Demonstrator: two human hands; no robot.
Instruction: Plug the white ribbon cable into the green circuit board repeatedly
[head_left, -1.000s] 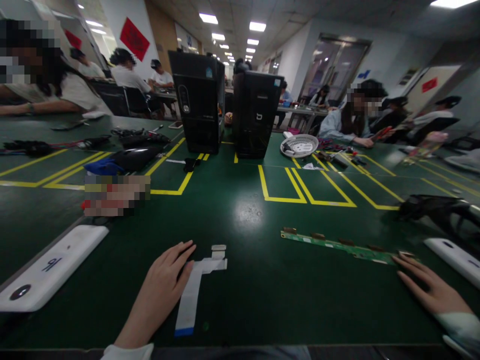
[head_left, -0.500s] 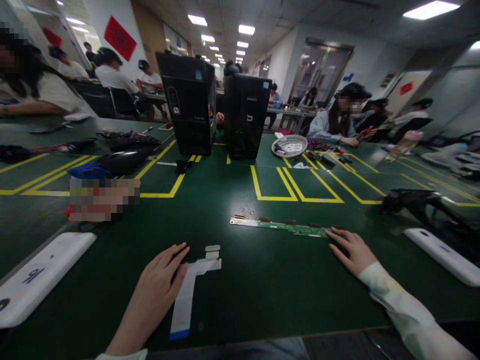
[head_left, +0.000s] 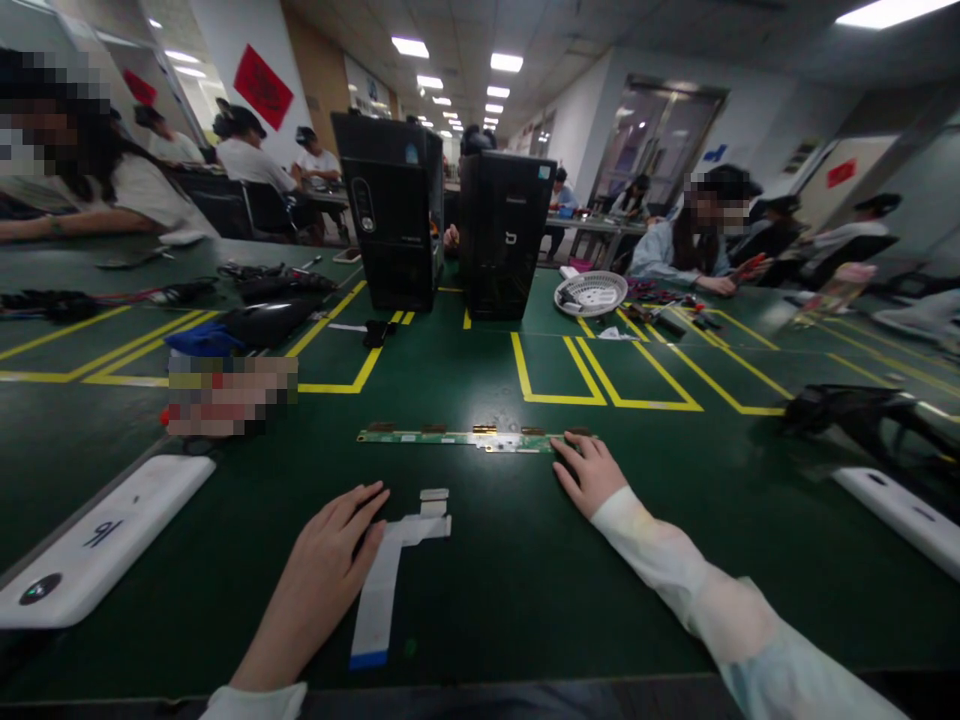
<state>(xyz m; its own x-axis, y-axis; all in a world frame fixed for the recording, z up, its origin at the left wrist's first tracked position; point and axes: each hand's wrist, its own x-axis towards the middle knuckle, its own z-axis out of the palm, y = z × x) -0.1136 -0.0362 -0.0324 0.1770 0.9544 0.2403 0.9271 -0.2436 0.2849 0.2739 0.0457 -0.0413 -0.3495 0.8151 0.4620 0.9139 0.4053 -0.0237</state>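
A long narrow green circuit board [head_left: 450, 438] lies crosswise on the table, with brown tabs along its far edge. My right hand [head_left: 592, 472] rests at the board's right end, fingertips on it, fingers stretched out and thumb apart on the near side. My left hand [head_left: 334, 540] lies flat on the table, fingers extended and slightly spread. Beside its thumb is a white flat ribbon cable [head_left: 379, 590] with a blue end and a small connector at its far end. The left thumb is against or just over the cable's edge; I cannot tell which.
Two black computer towers [head_left: 394, 210] stand ahead. A white basket [head_left: 592, 292] is at the back right. White elongated devices [head_left: 112, 540] lie at both sides, with a black frame [head_left: 862, 420] on the right. Yellow tape [head_left: 562, 400] marks the green table. Other people sit around.
My right hand has moved left, and the circuit board has slid left with it across the table. My left hand and the ribbon cable stay in place. The view has shifted slightly.
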